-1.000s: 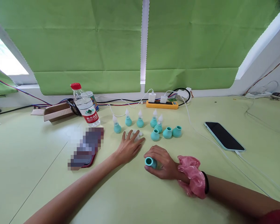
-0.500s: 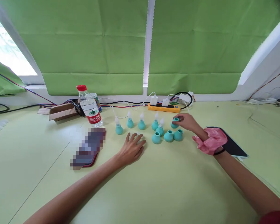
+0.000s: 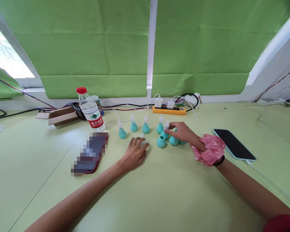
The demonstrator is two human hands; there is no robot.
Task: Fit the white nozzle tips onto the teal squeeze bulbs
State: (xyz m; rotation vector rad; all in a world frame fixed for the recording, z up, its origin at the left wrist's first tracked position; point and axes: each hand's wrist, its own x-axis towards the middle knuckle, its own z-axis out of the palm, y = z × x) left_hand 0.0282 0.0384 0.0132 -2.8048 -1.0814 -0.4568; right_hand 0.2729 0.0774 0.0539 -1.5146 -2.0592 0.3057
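Note:
My left hand (image 3: 135,151) lies on the table, fingers spread and slightly bent over a few whitish translucent nozzles (image 3: 142,136), partly hidden by the fingers. With thumb and forefinger, my right hand (image 3: 180,131) pinches the white nozzle (image 3: 167,124) of a teal squeeze bulb (image 3: 164,134). Several other teal bulbs with nozzles stand upright to the left, such as one squeeze bulb (image 3: 122,133) at the row's end. An open-necked bulb (image 3: 161,142) stands in front, and a second open bulb (image 3: 173,141) is half covered by my right hand. More teal shows behind and under that hand.
A water bottle (image 3: 93,115), a can (image 3: 98,104) and an open cardboard box (image 3: 64,116) stand back left. A phone (image 3: 94,151) lies by my left arm, another phone (image 3: 234,144) charges at right. An orange power strip (image 3: 169,110) with cables runs along the wall.
My right hand has let go of a teal bulb at the back right and moved left and nearer, onto a nozzle. My left hand stays nearly in place. The view has shifted slightly.

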